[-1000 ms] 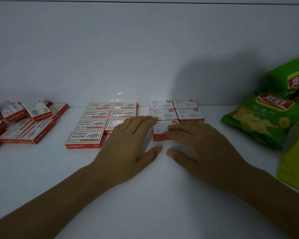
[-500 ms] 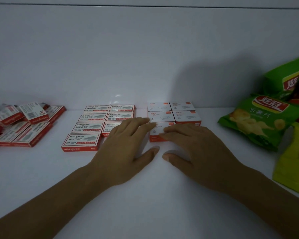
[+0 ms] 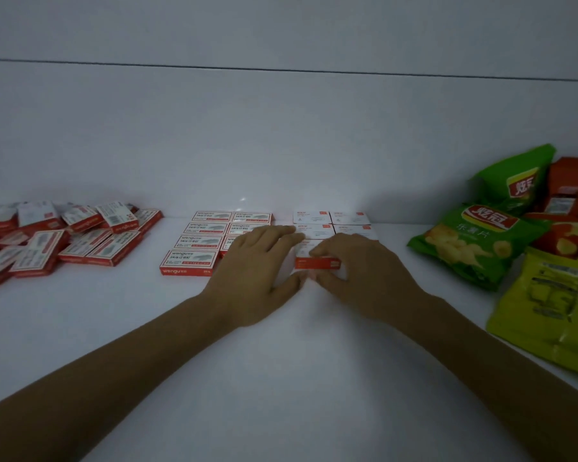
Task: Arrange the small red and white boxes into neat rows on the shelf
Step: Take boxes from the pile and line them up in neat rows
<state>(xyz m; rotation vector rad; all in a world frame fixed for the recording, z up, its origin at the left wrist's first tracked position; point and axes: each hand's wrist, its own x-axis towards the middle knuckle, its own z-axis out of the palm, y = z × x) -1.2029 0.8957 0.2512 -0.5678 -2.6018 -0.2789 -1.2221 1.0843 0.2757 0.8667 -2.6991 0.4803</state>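
At the centre of the frame, the right hand (image 3: 364, 275) is pinching a small red and white box (image 3: 317, 262) (front one of its grid (image 3: 349, 218)) on the shelf (image 3: 281, 361), fingers (image 3: 324, 250) curled over its top, thumb below. The left hand (image 3: 254, 261) is lying flat beside it, fingers straight and together.

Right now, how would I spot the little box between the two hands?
On the white shelf, look left of the green crisp bag for the white-topped boxes. It is the frontmost one, under the right hand's fingers, its red front face showing.
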